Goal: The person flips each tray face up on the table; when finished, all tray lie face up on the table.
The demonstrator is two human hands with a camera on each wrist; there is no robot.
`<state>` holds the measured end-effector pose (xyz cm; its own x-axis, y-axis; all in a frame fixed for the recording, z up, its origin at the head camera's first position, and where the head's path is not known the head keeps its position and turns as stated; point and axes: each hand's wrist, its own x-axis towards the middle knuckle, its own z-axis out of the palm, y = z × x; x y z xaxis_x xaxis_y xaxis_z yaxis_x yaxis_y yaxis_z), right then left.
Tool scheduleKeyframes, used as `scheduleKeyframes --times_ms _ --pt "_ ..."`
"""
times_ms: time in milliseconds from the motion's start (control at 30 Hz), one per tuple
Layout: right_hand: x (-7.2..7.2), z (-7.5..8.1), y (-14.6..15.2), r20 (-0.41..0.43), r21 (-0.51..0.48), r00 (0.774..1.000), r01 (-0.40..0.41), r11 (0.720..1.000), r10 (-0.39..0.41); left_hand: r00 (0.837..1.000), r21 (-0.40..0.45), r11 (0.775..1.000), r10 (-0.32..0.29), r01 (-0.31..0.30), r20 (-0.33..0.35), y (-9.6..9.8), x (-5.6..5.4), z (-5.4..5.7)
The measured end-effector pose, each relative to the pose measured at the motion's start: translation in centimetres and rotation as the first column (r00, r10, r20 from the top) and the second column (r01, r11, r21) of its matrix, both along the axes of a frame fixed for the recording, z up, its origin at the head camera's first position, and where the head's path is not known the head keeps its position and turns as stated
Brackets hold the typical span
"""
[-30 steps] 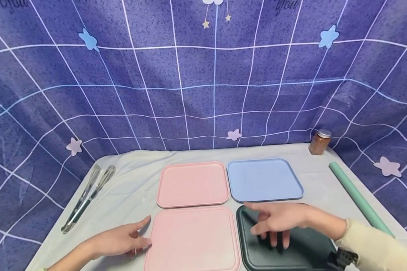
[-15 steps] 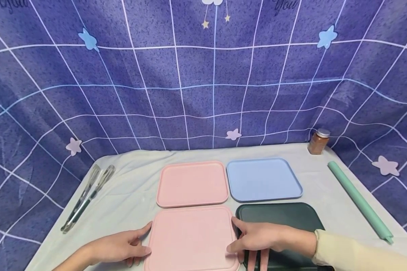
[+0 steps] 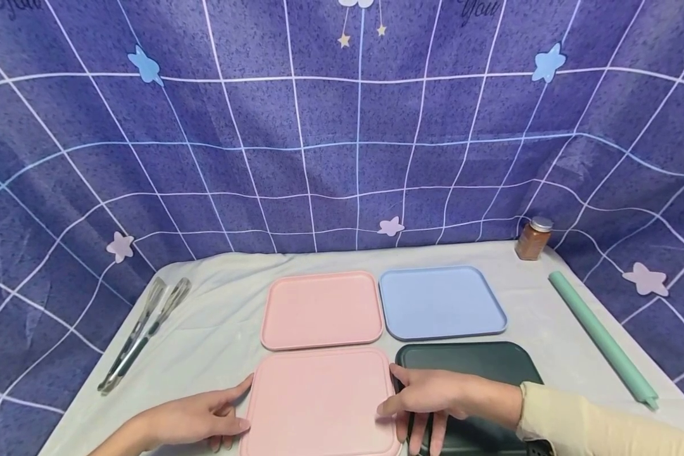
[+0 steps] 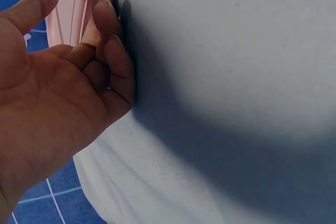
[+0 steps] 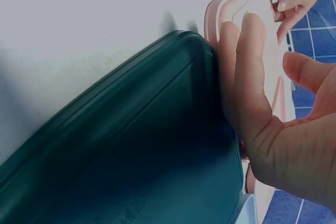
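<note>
A light pink rectangular tray [image 3: 322, 402] lies at the near middle of the table, between my two hands. My left hand [image 3: 196, 419] is at its left edge, index finger and thumb near the rim. In the left wrist view, the left fingers [image 4: 113, 59] bend beside the tray, with the thumb apart from them. At the right edge is my right hand [image 3: 430, 399], its thumb over the rim. The right wrist view shows straight right fingers [image 5: 249, 77] along the tray's side. A dark green tray [image 3: 473, 361] lies to the right, partly under the right hand and sleeve.
Behind lie another pink tray [image 3: 322, 310] and a blue tray [image 3: 441, 303]. Metal tongs [image 3: 145, 335] lie at the left. A green roll [image 3: 601, 339] lies along the right edge, and a jar with brown contents [image 3: 533, 240] stands in the far right corner.
My right hand has moved left and down, from above the dark green tray to the near pink tray's right edge. My left hand stays at the left edge, slightly lower.
</note>
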<state>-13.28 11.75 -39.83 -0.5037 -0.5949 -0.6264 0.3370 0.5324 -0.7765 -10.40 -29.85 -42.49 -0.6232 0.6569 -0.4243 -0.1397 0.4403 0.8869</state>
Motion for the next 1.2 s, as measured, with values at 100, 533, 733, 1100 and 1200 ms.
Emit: scheduleKeyframes --times_ms 100,533,733,1100,1200 --pt "-0.1 0.0 0.0 0.012 -0.008 1.0 -0.01 1.0 0.01 1.0 0.036 0.999 -0.009 0.009 0.002 -0.4 0.1 -0.2" --pt "-0.2 -0.5 0.2 0.068 -0.065 0.997 -0.021 0.998 0.025 0.991 0.096 0.993 0.053 -0.065 0.124 -1.8 0.2 -0.9" --pt "0.0 -0.5 0.0 0.016 -0.077 0.998 -0.051 0.996 0.053 0.983 0.095 0.992 0.068 -0.085 0.173 -2.0 0.1 -0.9" --pt "-0.2 -0.1 -0.6 -0.035 -0.013 0.997 -0.068 0.998 0.068 0.988 0.169 0.983 0.049 -0.074 0.148 -1.7 0.5 0.0" --pt "-0.3 -0.1 -0.7 -0.045 -0.003 0.997 -0.068 0.998 0.068 0.991 0.167 0.983 0.051 -0.072 0.124 -1.7 0.6 0.5"
